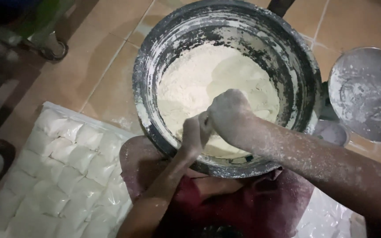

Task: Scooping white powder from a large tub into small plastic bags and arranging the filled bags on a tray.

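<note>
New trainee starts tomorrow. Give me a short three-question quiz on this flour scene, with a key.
1. True or false: both hands are inside the large metal pot.
2. Where do the filled white bags lie? A) left of the pot B) inside the pot C) on the round lid
3. What coats the right hand and its forearm?

Key:
1. True: the left hand and the right hand meet over the white flour near the pot's front rim.
2. A: they lie in rows on the tiled floor.
3. White flour dust.
</note>
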